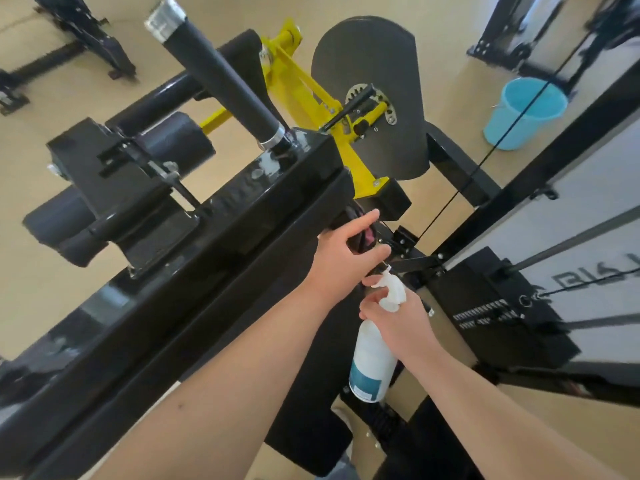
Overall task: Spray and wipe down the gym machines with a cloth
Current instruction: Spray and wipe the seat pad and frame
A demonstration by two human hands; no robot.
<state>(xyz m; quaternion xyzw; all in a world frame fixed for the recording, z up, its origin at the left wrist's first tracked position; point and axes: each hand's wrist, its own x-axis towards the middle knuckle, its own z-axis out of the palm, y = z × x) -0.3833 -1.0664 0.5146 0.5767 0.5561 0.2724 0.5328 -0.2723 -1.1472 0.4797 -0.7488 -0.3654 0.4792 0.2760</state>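
Gym machine [214,244], black-framed with a yellow arm [301,88], runs from lower left to centre on the tan floor [31,161]. A blue bucket [523,112] sits on the floor beyond it, upper right. The white spray bottle [372,355] is held nozzle-up beside the frame's end, its neck gripped by the right hand [398,323]. The left hand [341,252] clutches a dark cloth [362,237] against that end.

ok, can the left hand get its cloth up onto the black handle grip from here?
Probably yes. The left hand, gripping the dark cloth, sits at the end of the frame, just below the handle grip; open air lies above, and nothing crosses.
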